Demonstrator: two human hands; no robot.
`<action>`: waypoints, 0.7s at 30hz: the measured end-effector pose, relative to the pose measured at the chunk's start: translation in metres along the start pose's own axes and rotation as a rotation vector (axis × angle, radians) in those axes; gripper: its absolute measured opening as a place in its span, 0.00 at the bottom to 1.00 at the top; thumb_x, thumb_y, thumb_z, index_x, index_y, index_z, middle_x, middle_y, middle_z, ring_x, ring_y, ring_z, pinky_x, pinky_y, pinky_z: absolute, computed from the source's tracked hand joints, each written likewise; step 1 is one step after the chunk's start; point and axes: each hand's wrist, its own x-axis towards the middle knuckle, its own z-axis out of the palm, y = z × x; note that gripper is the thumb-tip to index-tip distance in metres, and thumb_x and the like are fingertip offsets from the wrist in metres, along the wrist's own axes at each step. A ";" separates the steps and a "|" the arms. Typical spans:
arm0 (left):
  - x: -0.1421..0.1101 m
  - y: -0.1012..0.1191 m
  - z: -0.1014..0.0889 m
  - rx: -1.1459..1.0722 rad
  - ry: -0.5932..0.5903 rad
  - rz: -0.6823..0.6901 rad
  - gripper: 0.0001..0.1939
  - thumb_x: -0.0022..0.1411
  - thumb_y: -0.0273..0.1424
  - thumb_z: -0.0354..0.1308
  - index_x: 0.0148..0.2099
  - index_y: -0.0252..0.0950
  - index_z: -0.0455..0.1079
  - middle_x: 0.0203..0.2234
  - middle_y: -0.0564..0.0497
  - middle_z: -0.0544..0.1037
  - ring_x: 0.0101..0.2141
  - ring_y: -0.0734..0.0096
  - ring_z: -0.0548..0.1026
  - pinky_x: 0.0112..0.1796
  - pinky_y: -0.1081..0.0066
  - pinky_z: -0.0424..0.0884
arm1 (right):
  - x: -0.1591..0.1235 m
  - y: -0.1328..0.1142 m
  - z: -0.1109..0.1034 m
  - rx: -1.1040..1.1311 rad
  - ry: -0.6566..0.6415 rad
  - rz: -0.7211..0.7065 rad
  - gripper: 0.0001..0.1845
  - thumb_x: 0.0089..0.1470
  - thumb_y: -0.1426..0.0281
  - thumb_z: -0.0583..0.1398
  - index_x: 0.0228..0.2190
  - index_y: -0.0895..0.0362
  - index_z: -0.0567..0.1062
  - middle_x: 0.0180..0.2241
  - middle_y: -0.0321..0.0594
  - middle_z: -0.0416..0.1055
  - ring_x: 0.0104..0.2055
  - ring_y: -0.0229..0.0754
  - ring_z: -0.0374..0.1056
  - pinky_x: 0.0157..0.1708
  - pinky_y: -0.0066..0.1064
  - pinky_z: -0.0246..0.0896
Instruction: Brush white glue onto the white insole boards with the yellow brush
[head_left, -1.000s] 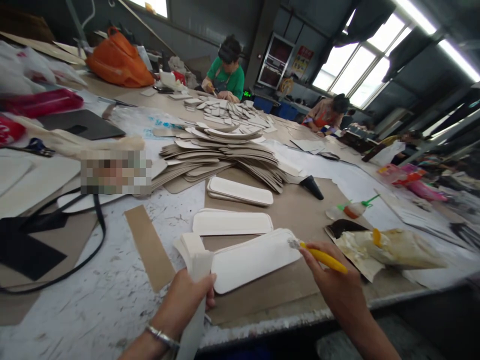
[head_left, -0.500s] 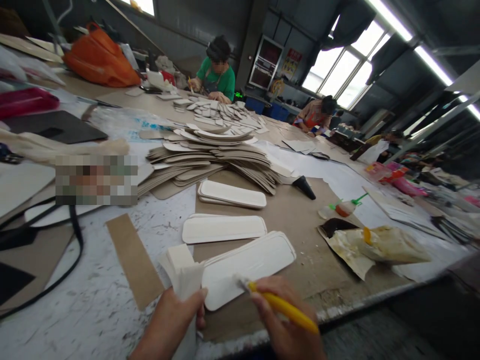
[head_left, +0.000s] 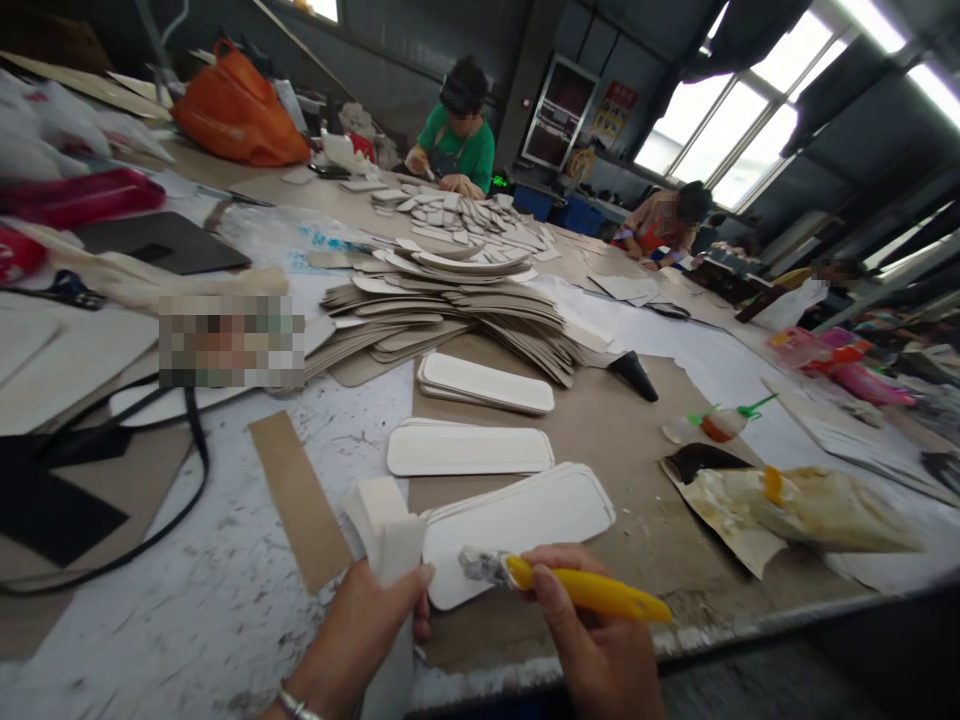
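Observation:
In my right hand is a brush with a yellow handle, its whitish, smeared bristles over the near end of a white rounded panel. That panel tops a small stack at the near side of the brown sheet. My left hand is closed around a bundle of off-white strips, which bend over its top and hang below it. The left fingertips are at the stack's left end. Two more stacks of white rounded panels, a middle one and a far one, lie beyond.
Grey-brown cut pieces are heaped behind the panels. A stained bag and small bottles lie right, near a black cone. A brown strip lies left. A person in green works across the table.
The brush has shifted left over the panel and its handle lies flatter. The whole view has moved slightly, so the table things appear further right. My left hand still grips the strips.

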 end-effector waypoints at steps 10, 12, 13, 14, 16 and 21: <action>-0.002 0.006 0.000 -0.023 -0.011 -0.076 0.14 0.43 0.35 0.50 0.11 0.37 0.63 0.09 0.51 0.68 0.16 0.71 0.67 0.24 0.72 0.64 | 0.011 0.009 -0.005 -0.109 0.098 0.145 0.13 0.51 0.59 0.57 0.27 0.55 0.73 0.27 0.41 0.72 0.30 0.44 0.69 0.35 0.34 0.65; -0.002 0.005 0.000 -0.021 -0.019 -0.058 0.15 0.44 0.36 0.51 0.11 0.37 0.64 0.09 0.51 0.69 0.16 0.70 0.68 0.24 0.72 0.64 | 0.009 0.005 0.001 -0.033 0.054 0.136 0.12 0.52 0.60 0.57 0.27 0.55 0.73 0.27 0.41 0.71 0.29 0.43 0.68 0.33 0.32 0.65; -0.002 0.005 -0.001 -0.023 -0.023 -0.051 0.15 0.44 0.36 0.51 0.12 0.36 0.64 0.09 0.51 0.69 0.17 0.70 0.68 0.24 0.72 0.64 | 0.008 0.005 0.005 0.010 0.021 0.137 0.13 0.53 0.60 0.56 0.27 0.56 0.72 0.26 0.41 0.71 0.28 0.42 0.68 0.31 0.32 0.65; -0.001 0.005 -0.001 -0.027 -0.023 -0.052 0.15 0.44 0.37 0.51 0.12 0.36 0.65 0.09 0.50 0.70 0.17 0.69 0.68 0.24 0.72 0.64 | 0.009 0.007 0.008 0.037 -0.008 0.142 0.13 0.53 0.60 0.56 0.27 0.56 0.72 0.25 0.40 0.71 0.27 0.42 0.68 0.29 0.31 0.65; 0.000 0.003 -0.001 -0.017 -0.007 -0.062 0.15 0.44 0.38 0.51 0.12 0.36 0.64 0.09 0.50 0.70 0.17 0.69 0.68 0.24 0.71 0.64 | 0.012 0.016 0.006 0.013 -0.025 0.138 0.14 0.53 0.59 0.56 0.27 0.57 0.72 0.25 0.40 0.71 0.27 0.41 0.68 0.28 0.31 0.64; 0.003 -0.002 0.002 -0.011 0.028 -0.067 0.15 0.43 0.38 0.50 0.11 0.36 0.64 0.09 0.49 0.70 0.16 0.68 0.68 0.24 0.70 0.65 | 0.022 0.027 -0.015 -0.188 0.121 0.095 0.13 0.51 0.59 0.57 0.27 0.56 0.72 0.27 0.40 0.71 0.30 0.43 0.68 0.35 0.33 0.63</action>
